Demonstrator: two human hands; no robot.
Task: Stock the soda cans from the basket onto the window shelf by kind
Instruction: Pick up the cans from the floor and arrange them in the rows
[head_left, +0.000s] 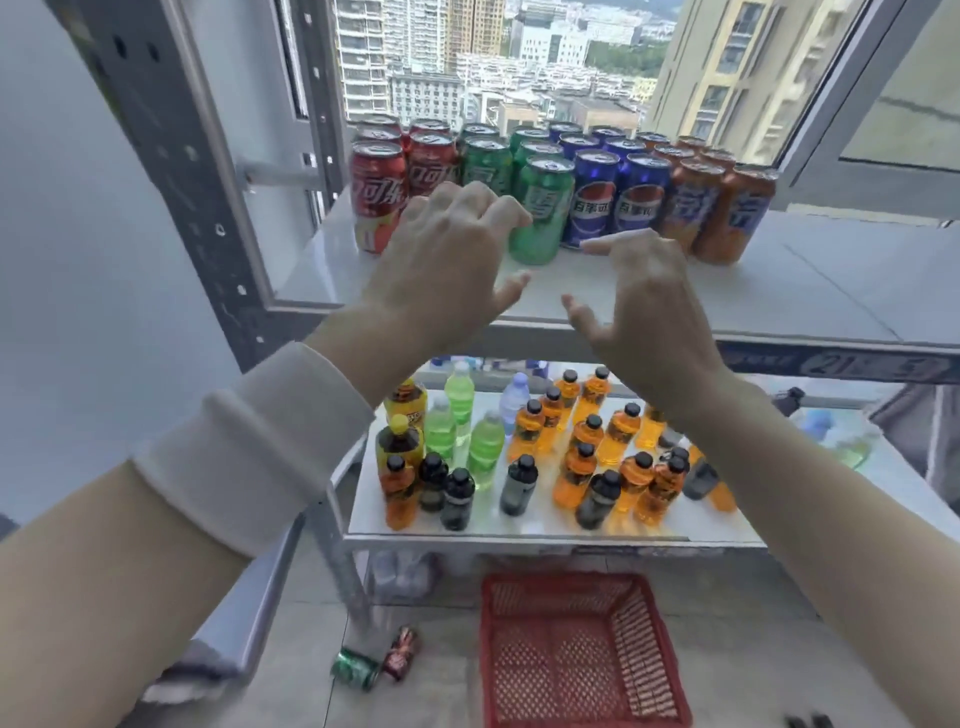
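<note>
Soda cans stand in rows by colour on the white window shelf (779, 291): red cans (378, 179) at the left, then green cans (543, 208), blue cans (597, 192) and orange cans (737, 218) at the right. My left hand (447, 249) hovers in front of the red and green cans with fingers spread, its fingertips at the front green can. Beside it, my right hand (644, 291) is in front of the blue cans, fingers loosely bent, holding nothing. The red basket (576, 649) sits on the floor below with nothing in it.
A lower shelf (519, 530) carries several orange, green and dark bottles. On the floor left of the basket lie a green can (356, 667) and a red can (400, 652). A grey perforated rack post (171, 156) rises at the left, and the window frame slants at the right.
</note>
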